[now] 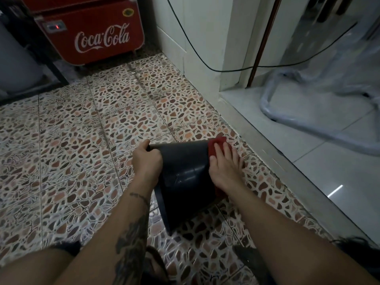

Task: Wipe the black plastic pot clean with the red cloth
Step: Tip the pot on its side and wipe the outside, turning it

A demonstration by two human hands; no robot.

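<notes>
Tipped above the pebble-patterned floor (82,140), the black plastic pot (183,173) is gripped at its far edge by the left hand (147,159), whose curled fingers (144,145) could slip if the right hand (225,167), flat on the red cloth (216,146), pushes hard against its right side.

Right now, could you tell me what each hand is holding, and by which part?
The left hand grips the black pot at one end's edge; the right hand presses the red cloth flat against the pot's side.
</notes>
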